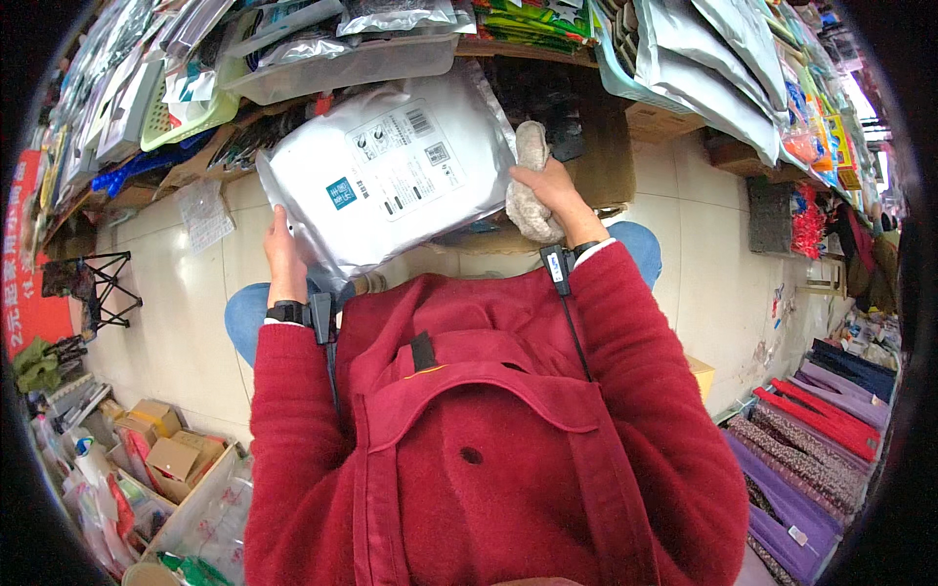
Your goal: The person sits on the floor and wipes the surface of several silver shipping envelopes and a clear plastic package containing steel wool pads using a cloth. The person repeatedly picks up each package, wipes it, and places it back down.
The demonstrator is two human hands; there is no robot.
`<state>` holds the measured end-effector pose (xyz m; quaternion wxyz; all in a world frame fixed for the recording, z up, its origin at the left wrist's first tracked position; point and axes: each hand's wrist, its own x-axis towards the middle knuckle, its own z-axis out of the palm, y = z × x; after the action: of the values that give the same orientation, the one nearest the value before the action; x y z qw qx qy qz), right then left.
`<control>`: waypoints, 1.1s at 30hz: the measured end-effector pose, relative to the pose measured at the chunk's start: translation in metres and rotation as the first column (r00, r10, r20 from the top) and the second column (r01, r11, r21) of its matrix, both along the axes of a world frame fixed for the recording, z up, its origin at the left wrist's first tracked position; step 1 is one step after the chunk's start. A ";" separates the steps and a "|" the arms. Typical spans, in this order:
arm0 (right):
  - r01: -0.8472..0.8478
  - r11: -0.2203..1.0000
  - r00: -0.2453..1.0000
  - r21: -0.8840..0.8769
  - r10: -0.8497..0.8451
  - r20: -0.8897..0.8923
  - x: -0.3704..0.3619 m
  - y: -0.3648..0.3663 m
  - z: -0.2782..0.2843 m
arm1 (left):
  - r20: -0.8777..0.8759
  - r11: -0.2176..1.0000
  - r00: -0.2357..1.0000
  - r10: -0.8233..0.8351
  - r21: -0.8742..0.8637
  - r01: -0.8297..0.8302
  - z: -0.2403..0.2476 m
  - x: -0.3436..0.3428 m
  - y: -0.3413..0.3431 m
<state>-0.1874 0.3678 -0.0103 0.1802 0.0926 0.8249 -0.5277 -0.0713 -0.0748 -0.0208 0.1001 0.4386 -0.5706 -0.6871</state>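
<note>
A large silver-white plastic package with a printed label is tilted in front of me, above my knees. My left hand grips its lower left edge, thumb on the face and the other fingers hidden behind. At its right edge, my right hand is closed around a crumpled grey-beige rag. The thumb of that hand lies close to the package's edge; whether it also pinches the package I cannot tell.
Ahead, shelves hold a clear plastic bin, a green basket and a light-blue basket of silver packages. A cardboard box stands behind the rag. A folding stool is at left, folded cloths at lower right.
</note>
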 end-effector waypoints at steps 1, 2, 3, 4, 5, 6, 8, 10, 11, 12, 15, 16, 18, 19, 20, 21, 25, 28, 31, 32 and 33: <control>-0.007 1.000 1.000 0.014 0.006 0.026 -0.001 0.000 -0.001 | 0.010 1.000 1.000 -0.010 0.008 0.010 0.003 0.002 0.002; -0.002 0.999 0.999 0.040 0.000 0.053 -0.002 0.000 -0.002 | 0.018 1.000 1.000 -0.021 0.017 0.021 0.006 0.003 0.003; -0.010 0.999 1.000 0.050 0.009 0.024 -0.002 -0.001 -0.002 | 0.001 0.998 0.999 -0.050 0.031 0.050 0.009 0.005 0.004; -0.008 0.997 1.000 0.072 0.008 -0.004 -0.002 -0.001 -0.002 | 0.025 0.996 0.997 -0.079 0.040 0.078 0.010 0.006 0.005; -0.002 0.996 0.999 0.092 0.006 -0.042 -0.002 -0.001 -0.001 | 0.023 0.991 0.992 -0.124 0.053 0.123 0.010 0.008 0.005; 0.006 0.995 0.999 0.102 0.000 -0.051 -0.001 -0.002 0.000 | 0.017 0.986 0.986 -0.165 0.043 0.164 0.010 0.009 0.005; 0.026 0.993 0.996 0.118 -0.015 -0.086 0.001 -0.003 0.004 | 0.057 0.988 0.988 -0.142 0.065 0.138 0.006 0.010 0.004; 0.017 0.987 0.994 0.162 0.000 -0.105 0.004 -0.004 0.009 | 0.065 0.989 0.989 -0.130 0.087 0.124 0.001 0.011 0.001; 0.021 0.982 0.993 0.189 0.001 -0.115 0.006 -0.005 0.012 | 0.055 0.986 0.990 -0.133 0.110 0.126 -0.001 0.011 -0.001; 0.025 0.980 0.993 0.196 -0.001 -0.122 0.008 -0.006 0.015 | 0.071 0.985 0.990 -0.123 0.127 0.114 -0.003 0.011 -0.003; 0.077 0.971 0.979 0.227 -0.031 -0.201 0.017 -0.010 0.024 | 0.097 0.987 0.987 -0.126 0.110 0.115 -0.006 0.013 -0.007; 0.108 0.970 0.967 0.217 -0.052 -0.249 0.021 -0.011 0.027 | 0.056 0.982 0.989 -0.138 0.136 0.129 -0.007 0.014 -0.007; 0.155 0.967 0.933 0.204 -0.075 -0.353 0.029 -0.014 0.033 | 0.089 0.990 0.992 -0.089 0.116 0.079 -0.010 0.011 -0.008; 0.155 0.979 0.920 0.132 -0.095 -0.379 0.033 -0.014 0.037 | 0.095 0.988 0.991 -0.092 0.131 0.079 -0.010 0.011 -0.009; 0.141 0.990 0.921 0.029 -0.121 -0.370 0.038 -0.014 0.041 | 0.097 0.987 0.992 -0.074 0.147 0.060 -0.011 0.010 -0.009; 0.127 0.989 0.921 -0.077 -0.146 -0.362 0.041 -0.015 0.045 | 0.085 0.987 0.994 -0.070 0.149 0.057 -0.011 0.009 -0.010; 0.052 0.985 0.915 -0.166 -0.114 -0.388 0.047 -0.021 0.060 | 0.067 0.989 0.989 -0.132 0.082 0.126 -0.007 0.009 -0.011; 0.072 0.981 0.910 -0.178 -0.138 -0.390 0.046 -0.018 0.073 | 0.126 0.997 0.990 -0.059 0.053 0.053 -0.003 0.011 -0.007; 0.099 0.934 0.925 -0.343 -0.213 -0.315 0.051 -0.003 0.094 | 0.180 1.000 0.984 -0.004 -0.003 0.005 0.001 0.013 -0.002; 0.115 0.907 0.922 -0.405 -0.249 -0.295 0.056 0.004 0.103 | 0.184 1.000 0.983 0.000 0.000 0.000 0.003 0.012 -0.001; 0.127 0.859 0.922 -0.496 -0.286 -0.259 0.060 0.010 0.113 | 0.181 1.000 0.983 0.009 -0.007 -0.008 0.004 0.012 0.000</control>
<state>-0.1274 0.3780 0.1029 0.0009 0.0472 0.6753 -0.7360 -0.0597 -0.0748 -0.0172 0.0524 0.5013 -0.5776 -0.6422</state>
